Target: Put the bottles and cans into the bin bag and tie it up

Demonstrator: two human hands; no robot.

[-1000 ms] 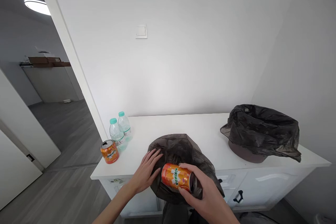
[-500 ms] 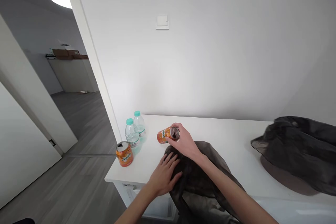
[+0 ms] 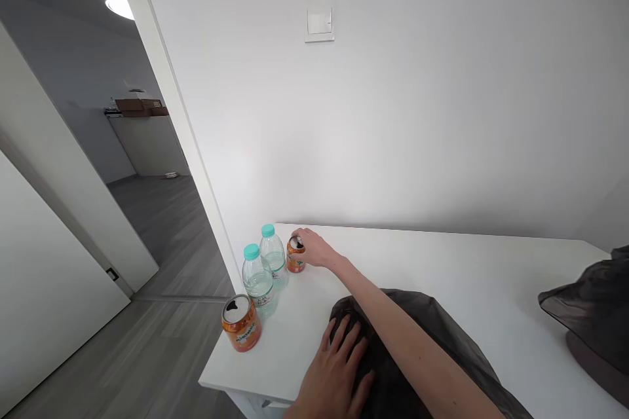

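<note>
An orange can (image 3: 295,262) stands upright on the white tabletop, right of the two clear bottles, with my right hand (image 3: 313,249) wrapped around its right side. My left hand (image 3: 339,366) lies with fingers spread on a dark, translucent plastic bag (image 3: 422,314) near the front of the table. A second orange can (image 3: 241,324), its top opened, is upright at the left edge. Between the cans are the bottles with turquoise caps, one nearer (image 3: 258,285) and one farther back (image 3: 274,254).
Another dark bag (image 3: 594,308) sits at the right end of the white table (image 3: 472,262). Behind is a wall with a light switch (image 3: 319,23). To the left are a doorway, a white door (image 3: 54,275) and a grey floor.
My right hand has moved left with the can, which was tilted and now stands upright beside the bottles. The view has shifted; my left hand remains on the bag.
</note>
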